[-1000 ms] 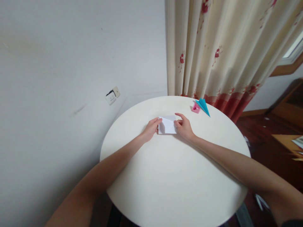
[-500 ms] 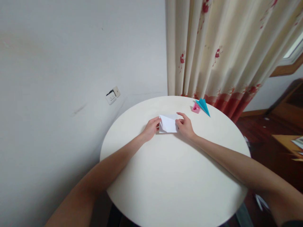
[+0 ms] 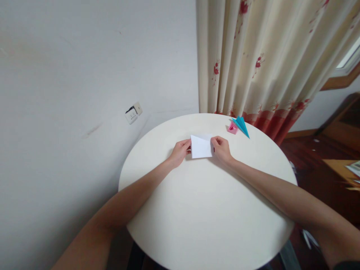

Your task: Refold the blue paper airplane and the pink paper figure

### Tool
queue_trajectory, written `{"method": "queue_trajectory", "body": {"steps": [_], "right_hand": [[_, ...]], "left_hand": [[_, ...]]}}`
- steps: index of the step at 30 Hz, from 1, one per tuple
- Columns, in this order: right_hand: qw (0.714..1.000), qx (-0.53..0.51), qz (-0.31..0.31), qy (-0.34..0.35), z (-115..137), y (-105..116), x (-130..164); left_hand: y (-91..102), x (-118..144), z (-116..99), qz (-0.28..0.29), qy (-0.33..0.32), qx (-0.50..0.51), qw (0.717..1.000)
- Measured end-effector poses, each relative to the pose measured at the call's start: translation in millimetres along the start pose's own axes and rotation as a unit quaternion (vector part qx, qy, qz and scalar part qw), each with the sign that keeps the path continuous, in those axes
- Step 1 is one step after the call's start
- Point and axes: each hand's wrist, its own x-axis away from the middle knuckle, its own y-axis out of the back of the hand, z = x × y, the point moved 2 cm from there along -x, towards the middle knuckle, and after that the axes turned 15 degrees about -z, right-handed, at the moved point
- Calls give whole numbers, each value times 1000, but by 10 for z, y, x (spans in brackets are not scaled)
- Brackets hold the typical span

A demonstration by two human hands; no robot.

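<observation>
A folded sheet of white paper (image 3: 201, 147) is between my two hands, over the far half of the round white table (image 3: 208, 210). My left hand (image 3: 180, 152) pinches its left edge, thumb and fingers closed there. On the opposite side, my right hand (image 3: 221, 149) grips the right edge with curled fingers. The front layer lies smooth, and a slanted upper edge shows another layer behind it. The fingertips behind the paper are hidden.
Toward the table's back right lie a blue paper plane (image 3: 241, 126) and a pink folded paper piece (image 3: 232, 128), touching or nearly so. A floral curtain (image 3: 253, 67) hangs behind the table. A wall socket (image 3: 131, 116) is at the left.
The paper's left flap, which stood bent and partly raised, now looks flat. My right fingers have closed in on the right edge, the raised index finger having curled down.
</observation>
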Motion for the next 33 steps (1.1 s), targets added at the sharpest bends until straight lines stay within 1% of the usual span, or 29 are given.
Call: {"method": "queue_trajectory", "body": {"steps": [3, 5, 7, 9, 10, 11, 12, 14, 17, 21, 25, 28, 33], "right_hand": [[1000, 6, 1, 4, -13, 5, -19], [1000, 16, -10, 10, -17, 18, -27], [996, 49, -36, 61, 15, 44, -25], [985, 93, -40, 141, 86, 59, -2], [979, 110, -17, 172, 126, 55, 18], [976, 116, 14, 183, 161, 45, 42], [976, 115, 49, 179, 191, 33, 68], [973, 122, 85, 179, 240, 13, 119], [966, 145, 93, 193, 270, -4, 176], [965, 144, 112, 190, 269, -13, 229], [947, 159, 146, 240, 318, -17, 302], [931, 185, 170, 265, 344, -15, 342], [918, 203, 195, 278, 311, -26, 347]], "left_hand": [[5, 9, -3, 15, -10, -30, 999], [10, 13, -6, 9, -14, -50, 999], [11, 15, -8, -11, -18, -62, 998], [3, 19, -12, -28, -24, -69, 997], [-5, 23, -15, -34, -29, -75, 996], [-15, 29, -21, -39, -35, -82, 995], [-26, 38, -28, -42, -42, -89, 994], [-53, 62, -50, -45, -62, -100, 992], [-99, 110, -89, -39, -101, -116, 987], [-149, 174, -129, -39, -154, -141, 977], [-182, 205, -132, -33, -185, -152, 970], [-191, 199, -111, -26, -180, -137, 974], [-174, 161, -45, -25, -120, -104, 987]]}}
